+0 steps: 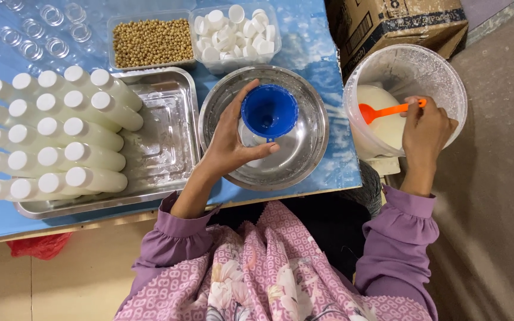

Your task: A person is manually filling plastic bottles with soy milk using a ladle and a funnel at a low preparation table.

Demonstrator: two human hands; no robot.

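The left hand (228,139) has its grip closed around a small clear bottle (251,138) capped by a blue funnel (269,110), held over the steel bowl (304,148); the right hand (425,125) pinches the handle of an orange ladle (382,111) inside the white bucket (441,77) of milky liquid, right of the bowl; left of the bowl a metal tray (162,142) carries filled capped bottles (60,137); beyond the bowl sit tubs of what look like soybeans (151,41) and white caps (233,32) on the blue tabletop (322,47).
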